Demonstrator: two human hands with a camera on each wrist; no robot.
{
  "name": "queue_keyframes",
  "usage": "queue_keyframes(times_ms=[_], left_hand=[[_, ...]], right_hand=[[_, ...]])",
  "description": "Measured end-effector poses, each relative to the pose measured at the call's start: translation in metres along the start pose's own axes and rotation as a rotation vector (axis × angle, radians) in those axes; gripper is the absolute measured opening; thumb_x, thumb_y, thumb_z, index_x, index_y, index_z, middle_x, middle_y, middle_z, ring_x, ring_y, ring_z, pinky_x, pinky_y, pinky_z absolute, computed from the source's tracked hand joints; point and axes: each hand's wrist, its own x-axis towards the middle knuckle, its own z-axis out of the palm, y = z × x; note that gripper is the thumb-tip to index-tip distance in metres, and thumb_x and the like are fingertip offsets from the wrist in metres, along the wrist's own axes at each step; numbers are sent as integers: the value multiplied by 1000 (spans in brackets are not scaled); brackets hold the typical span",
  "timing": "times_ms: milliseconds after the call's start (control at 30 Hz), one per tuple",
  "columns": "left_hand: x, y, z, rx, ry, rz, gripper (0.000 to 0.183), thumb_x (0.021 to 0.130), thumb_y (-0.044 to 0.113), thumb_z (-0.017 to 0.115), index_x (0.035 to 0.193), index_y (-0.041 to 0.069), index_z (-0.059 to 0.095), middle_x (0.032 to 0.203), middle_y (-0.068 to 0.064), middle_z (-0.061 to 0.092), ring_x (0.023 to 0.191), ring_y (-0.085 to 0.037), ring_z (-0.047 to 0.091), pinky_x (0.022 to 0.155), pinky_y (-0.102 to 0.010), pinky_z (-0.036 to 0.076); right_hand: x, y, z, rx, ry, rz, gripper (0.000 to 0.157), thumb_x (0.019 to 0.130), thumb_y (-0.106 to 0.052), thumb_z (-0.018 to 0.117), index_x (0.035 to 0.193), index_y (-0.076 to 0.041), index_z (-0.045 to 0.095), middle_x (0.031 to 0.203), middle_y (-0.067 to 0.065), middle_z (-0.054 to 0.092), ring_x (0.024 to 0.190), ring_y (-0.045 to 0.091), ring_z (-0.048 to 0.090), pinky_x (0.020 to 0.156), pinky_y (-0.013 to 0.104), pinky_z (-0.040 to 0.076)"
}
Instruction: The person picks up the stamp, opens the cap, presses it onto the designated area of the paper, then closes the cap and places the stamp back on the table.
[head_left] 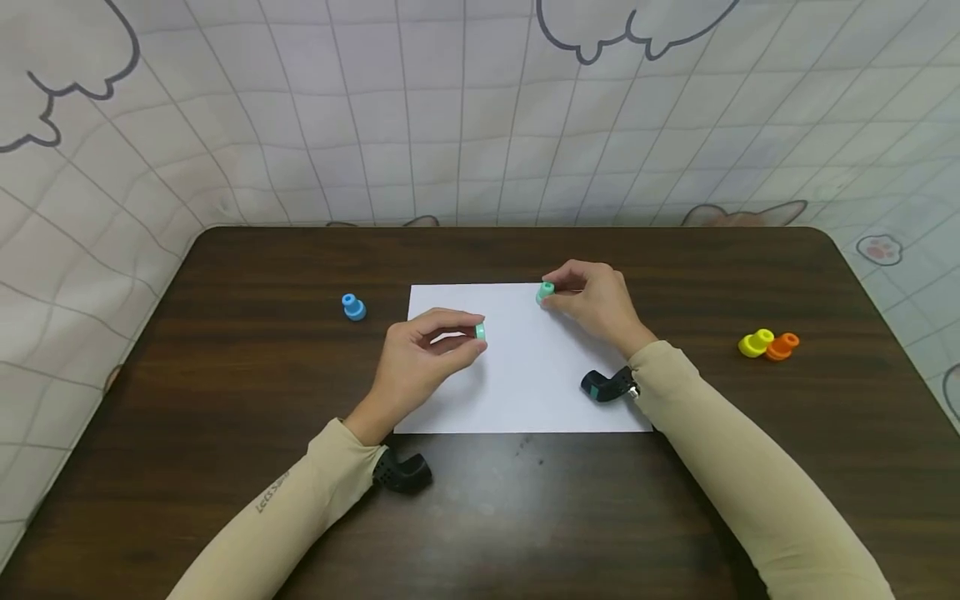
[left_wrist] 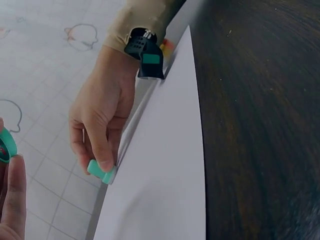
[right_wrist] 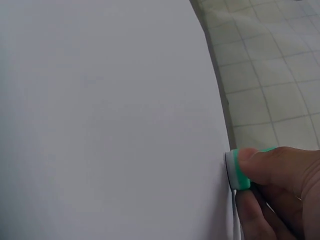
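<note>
My right hand (head_left: 596, 307) pinches a small mint-green stamp (head_left: 545, 292) between thumb and fingers at the far edge of a white sheet of paper (head_left: 517, 383). The right wrist view shows the green stamp (right_wrist: 242, 176) with its grey base against the paper; its stamping face is hidden. Above the paper's left part, my left hand (head_left: 412, 357) holds a round green cap (head_left: 481, 332) between thumb and fingertips. In the left wrist view that cap (left_wrist: 10, 142) sits at the left edge, with a bit of red inside it.
A blue stamp (head_left: 353, 307) stands on the dark wooden table (head_left: 247, 367) left of the paper. Far to the right, a yellow stamp (head_left: 755, 343) and an orange stamp (head_left: 782, 347) sit side by side. A grid-patterned cloth (head_left: 435, 108) hangs behind the table.
</note>
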Motion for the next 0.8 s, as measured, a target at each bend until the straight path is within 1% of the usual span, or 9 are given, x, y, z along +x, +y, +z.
queue_keyframes(times_ms=[67, 167, 433, 633, 800], left_hand=[[-1, 0, 0, 0, 2, 4, 29, 86, -1, 80, 114, -2, 75, 116, -21, 74, 100, -9, 72, 94, -28, 63], [-1, 0, 0, 4, 3, 12, 29, 86, 0, 80, 115, -2, 75, 115, -21, 74, 100, -8, 72, 94, -27, 63], [-1, 1, -1, 28, -3, 20, 30, 87, 1, 80, 117, -3, 74, 118, -20, 74, 102, -6, 72, 94, -26, 63], [-1, 0, 0, 20, -5, 23, 31, 87, 0, 79, 116, -6, 73, 117, -22, 74, 102, -5, 72, 93, -26, 63], [-1, -1, 1, 18, -2, 27, 29, 87, -1, 79, 116, -5, 74, 117, -22, 74, 102, -5, 72, 93, -26, 63]], right_hand=[[-1, 0, -1, 1, -14, 6, 26, 86, -11, 84, 111, -10, 77, 113, 11, 79, 103, 25, 77, 89, 36, 63], [-1, 0, -3, -4, -31, 13, 26, 86, -12, 84, 111, -10, 76, 113, 11, 79, 103, 25, 77, 92, 40, 62], [-1, -2, -6, -32, -85, 20, 26, 89, -14, 81, 114, -12, 73, 117, 9, 77, 109, 27, 74, 97, 43, 60], [-2, -2, -6, -34, -107, 6, 26, 89, -15, 82, 113, -13, 72, 116, 9, 76, 107, 27, 74, 98, 44, 59], [-4, -2, -7, -39, -117, 0, 26, 89, -16, 82, 112, -14, 73, 114, 9, 76, 106, 27, 73, 97, 44, 59]])
